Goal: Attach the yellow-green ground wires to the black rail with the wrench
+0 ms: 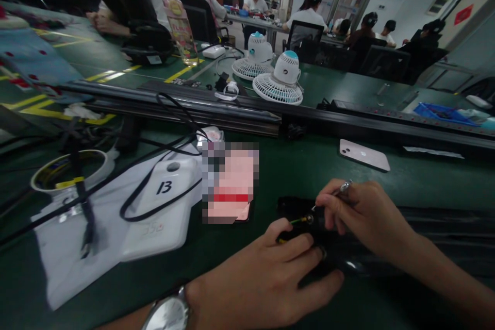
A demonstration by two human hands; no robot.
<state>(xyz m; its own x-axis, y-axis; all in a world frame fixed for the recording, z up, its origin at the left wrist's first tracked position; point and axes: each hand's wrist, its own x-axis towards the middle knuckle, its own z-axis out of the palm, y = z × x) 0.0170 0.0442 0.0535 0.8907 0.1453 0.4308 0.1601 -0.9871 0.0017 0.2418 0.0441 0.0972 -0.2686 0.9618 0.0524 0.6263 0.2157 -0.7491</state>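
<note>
Holding a slim metal tool (345,186) in a narrow pinch of the right hand (359,209), pointed at a small round part (309,218) on the end of a thin wire (296,221), between both hands. Curling the left hand (266,273) low over that wire, near dark bars (436,221); cannot tell whether pinching it or only touching. Likely doing fine work at the wire's end, judging by the tool's aim. Seems to call next for small, controlled movements at the tip, without tugging.
</note>
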